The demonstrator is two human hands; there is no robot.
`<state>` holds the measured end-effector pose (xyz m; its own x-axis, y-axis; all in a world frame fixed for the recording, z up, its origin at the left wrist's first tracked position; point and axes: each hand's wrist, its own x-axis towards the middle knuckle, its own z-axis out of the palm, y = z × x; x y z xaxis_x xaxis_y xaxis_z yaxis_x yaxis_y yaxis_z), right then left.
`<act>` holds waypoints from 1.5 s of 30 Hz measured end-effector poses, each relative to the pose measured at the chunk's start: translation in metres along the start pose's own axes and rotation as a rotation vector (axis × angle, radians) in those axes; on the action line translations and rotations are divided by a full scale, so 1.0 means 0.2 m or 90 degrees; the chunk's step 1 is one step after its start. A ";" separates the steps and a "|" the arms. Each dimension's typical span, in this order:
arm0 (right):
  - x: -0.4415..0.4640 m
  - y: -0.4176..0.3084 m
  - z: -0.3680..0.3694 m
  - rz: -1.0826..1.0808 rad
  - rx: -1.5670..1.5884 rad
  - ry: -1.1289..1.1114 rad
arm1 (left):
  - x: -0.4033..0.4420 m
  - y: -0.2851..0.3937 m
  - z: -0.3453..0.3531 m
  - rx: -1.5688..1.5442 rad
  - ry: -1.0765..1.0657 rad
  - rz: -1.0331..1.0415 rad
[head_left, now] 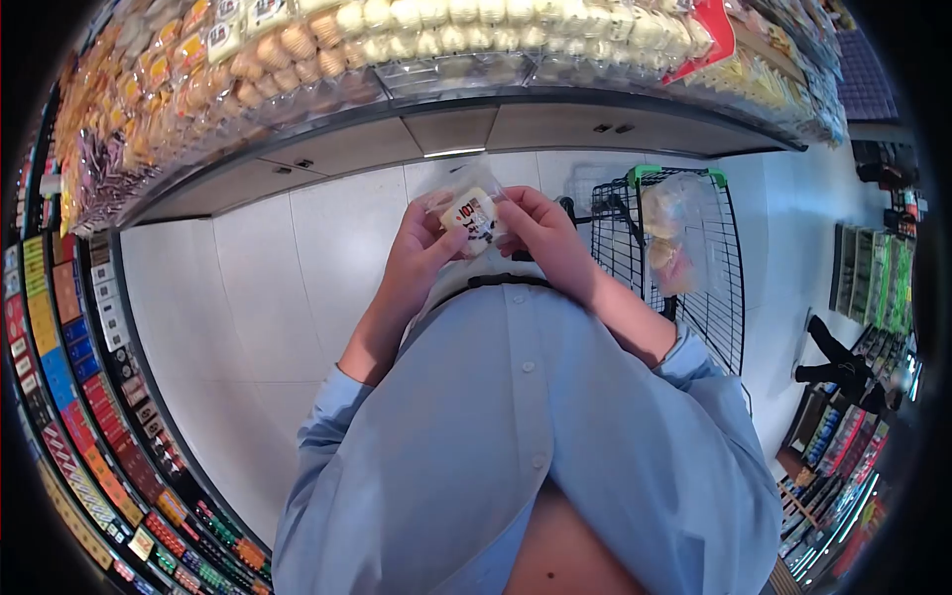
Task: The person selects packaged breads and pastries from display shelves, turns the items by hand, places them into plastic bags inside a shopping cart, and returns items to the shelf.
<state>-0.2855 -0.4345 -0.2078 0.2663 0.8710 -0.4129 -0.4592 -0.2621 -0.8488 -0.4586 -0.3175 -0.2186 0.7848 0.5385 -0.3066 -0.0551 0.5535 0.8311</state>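
Observation:
Between my two hands is a small clear packet of pale food with dark and red print (470,216), held in front of my waist. My left hand (421,243) pinches its left side, the thumb lying across the front. On the other side my right hand (548,233) grips the packet's right edge with thumb and fingers. What kind of food is inside I cannot make out. A black wire shopping cart with green corners (734,263) stands just right of my right hand. Clear bags of food (671,238) lie in it.
Ahead runs a long display of wrapped baked goods (426,40) above grey cabinets (555,129). Shelves of colourful boxed goods (74,367) line the left. A person in dark clothes (843,367) is far right, near more shelves (843,446). The floor (238,297) is pale tile.

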 end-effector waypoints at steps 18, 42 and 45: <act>-0.14 0.02 -0.17 0.024 0.386 0.039 | 0.29 -0.04 0.11 0.345 -0.272 0.209; 0.08 -0.14 -0.53 0.026 0.416 -0.059 | 0.68 0.13 0.40 0.135 -0.243 -0.037; 0.18 -0.31 -0.65 0.041 0.376 0.004 | 0.80 0.17 0.47 0.177 -0.167 0.000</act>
<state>-0.1373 -0.4416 -0.2138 0.2260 0.8582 -0.4610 -0.8679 -0.0376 -0.4954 -0.2770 -0.2712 -0.1953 0.9182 0.3372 -0.2080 0.0868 0.3410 0.9360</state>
